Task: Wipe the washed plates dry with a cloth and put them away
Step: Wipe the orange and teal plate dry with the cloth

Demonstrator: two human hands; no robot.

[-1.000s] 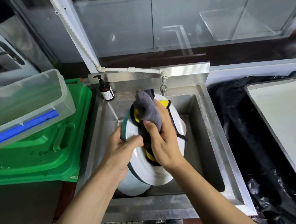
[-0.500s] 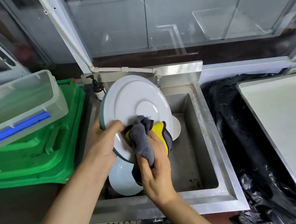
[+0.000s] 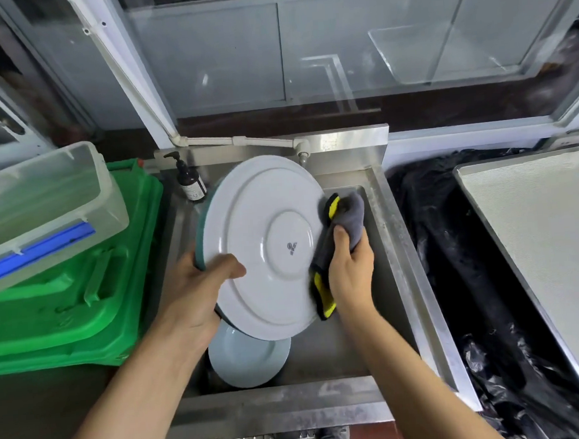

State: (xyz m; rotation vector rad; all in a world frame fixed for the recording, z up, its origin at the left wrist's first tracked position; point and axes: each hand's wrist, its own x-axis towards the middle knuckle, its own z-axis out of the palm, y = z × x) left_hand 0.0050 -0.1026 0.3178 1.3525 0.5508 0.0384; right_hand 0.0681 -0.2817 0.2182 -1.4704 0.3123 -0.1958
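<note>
— Where is the plate?

— The large white plate [image 3: 266, 245] is held tilted above the steel sink [image 3: 396, 246], underside facing the camera, a small grey mark at its centre. The left hand [image 3: 197, 287] grips its lower left rim, thumb lying on the underside.

— And the other hand?

— The right hand [image 3: 351, 266] clutches the grey and yellow cloth [image 3: 337, 243], bunched against the plate's right edge.

— Anything else in the sink?

— A pale blue plate [image 3: 250, 359] lies in the basin, partly hidden beneath the white one; there may be more under it, but that cannot be told. A dark pump bottle [image 3: 191, 185] stands at the back left corner. Green bins [image 3: 66, 286] with a clear tub [image 3: 40, 209] on top sit left; a metal tray [image 3: 549, 235] sits right.
</note>
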